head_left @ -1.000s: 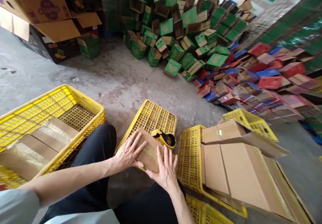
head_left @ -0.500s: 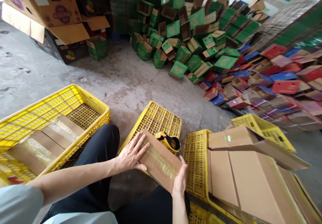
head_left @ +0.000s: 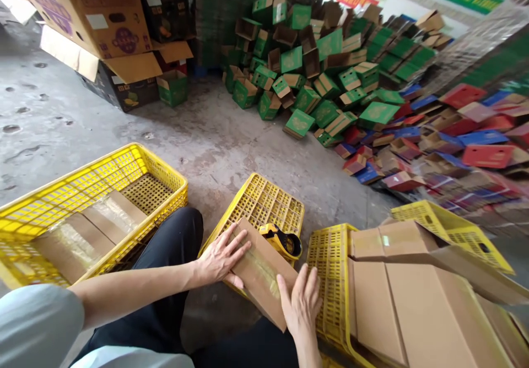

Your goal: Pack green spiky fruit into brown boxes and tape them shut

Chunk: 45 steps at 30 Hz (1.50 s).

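Note:
A flat brown cardboard box (head_left: 258, 260) with clear tape along its top lies slantwise in front of me, over an upturned yellow crate (head_left: 268, 197). My left hand (head_left: 221, 258) rests on its left end, fingers stretched across the top and thumb along the near side. At the box's right end is my right hand (head_left: 301, 302), fingers spread and thumb by the tape; the palm side is hidden. Just beyond the box a yellow-and-black tape dispenser (head_left: 281, 240) sits on the crate, touched by neither hand.
To the left, a yellow crate (head_left: 165, 156) holds taped cardboard boxes (head_left: 88, 230). Another yellow crate (head_left: 330, 280) at right carries larger brown cartons (head_left: 421, 296). Green boxes (head_left: 300, 123) and red and blue boxes (head_left: 487, 156) are heaped behind. Big printed cartons (head_left: 119, 23) stand back left.
My right hand has loosened from the box's right end and spread its fingers. The left hand stays on the box. The whole view has shifted slightly.

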{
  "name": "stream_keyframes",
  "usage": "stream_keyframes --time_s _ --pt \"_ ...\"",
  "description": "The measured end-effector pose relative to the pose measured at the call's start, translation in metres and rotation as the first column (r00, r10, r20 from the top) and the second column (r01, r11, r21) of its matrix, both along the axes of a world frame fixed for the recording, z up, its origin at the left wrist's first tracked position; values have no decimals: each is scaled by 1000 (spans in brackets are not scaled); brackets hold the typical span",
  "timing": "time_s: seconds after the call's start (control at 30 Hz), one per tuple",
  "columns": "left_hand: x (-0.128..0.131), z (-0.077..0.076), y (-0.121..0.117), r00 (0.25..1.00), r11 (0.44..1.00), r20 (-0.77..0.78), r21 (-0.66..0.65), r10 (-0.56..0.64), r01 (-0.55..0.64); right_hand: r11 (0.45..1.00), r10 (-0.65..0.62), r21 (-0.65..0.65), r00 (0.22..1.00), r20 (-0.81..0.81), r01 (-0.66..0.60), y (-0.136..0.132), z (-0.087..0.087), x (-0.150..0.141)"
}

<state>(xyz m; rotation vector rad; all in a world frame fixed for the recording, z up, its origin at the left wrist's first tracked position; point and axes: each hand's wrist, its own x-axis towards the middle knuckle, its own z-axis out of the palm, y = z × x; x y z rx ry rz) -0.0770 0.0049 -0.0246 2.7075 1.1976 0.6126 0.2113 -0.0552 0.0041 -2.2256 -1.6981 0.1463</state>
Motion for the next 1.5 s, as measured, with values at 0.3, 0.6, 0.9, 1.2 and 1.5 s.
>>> stream_keyframes --time_s 0.3,0.6,0.9,1.2,1.5 --pt "-1 -4 1 1000 999 -4 -35 -19 19 785 556 -417 818 148 -458 14 27 -27" --pt "-14 8 4 918 963 390 -267 73 37 835 551 -190 788 275 -517 11 17 -30" --pt "-22 -7 -13 869 891 449 -453 208 21 830 557 -206 779 288 -518 13 20 -32" --pt "-25 0 -4 964 949 254 -316 83 2 834 552 -220 773 313 -506 13 18 -31" --pt "-20 5 2 990 963 126 -267 65 -29 824 565 -260 760 321 -503 13 18 -28"
